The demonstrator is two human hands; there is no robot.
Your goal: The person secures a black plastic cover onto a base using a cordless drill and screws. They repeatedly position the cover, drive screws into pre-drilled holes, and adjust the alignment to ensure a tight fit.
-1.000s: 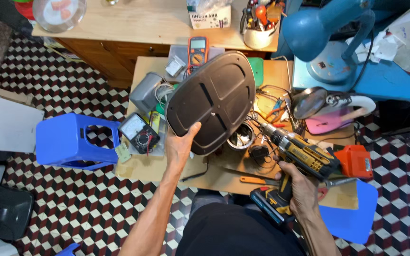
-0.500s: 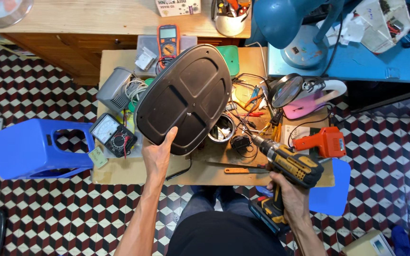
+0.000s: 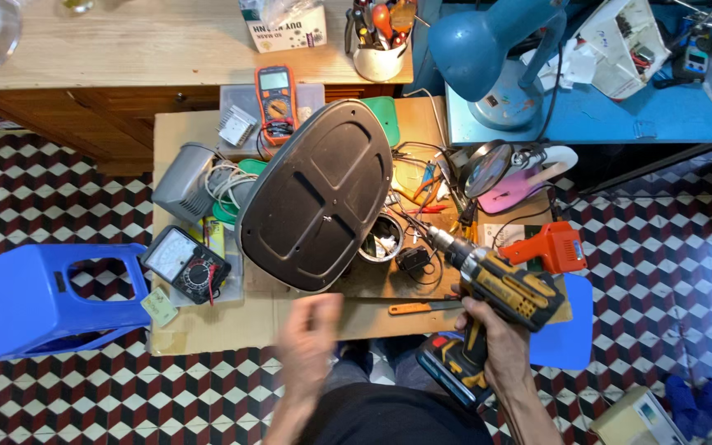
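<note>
A large dark oval plastic cover (image 3: 315, 198) lies tilted on the low wooden work table (image 3: 208, 325), resting over clutter. My left hand (image 3: 308, 342) is blurred, off the cover and just below its near edge, holding nothing. My right hand (image 3: 500, 346) grips a yellow and black cordless drill (image 3: 496, 288) by its handle, bit pointing up-left toward a small metal tin (image 3: 382, 239) beside the cover.
On the table lie an analog meter (image 3: 187, 265), an orange digital multimeter (image 3: 275, 103), a grey box (image 3: 183, 181), an orange glue gun (image 3: 550, 247), a screwdriver (image 3: 422, 307) and tangled wires. A blue plastic stool (image 3: 43, 301) stands left. A blue desk lamp (image 3: 488, 58) stands behind.
My left hand has let go of the dark cover and pulled back toward me. The cover now rests on the table. The drill stays in my right hand.
</note>
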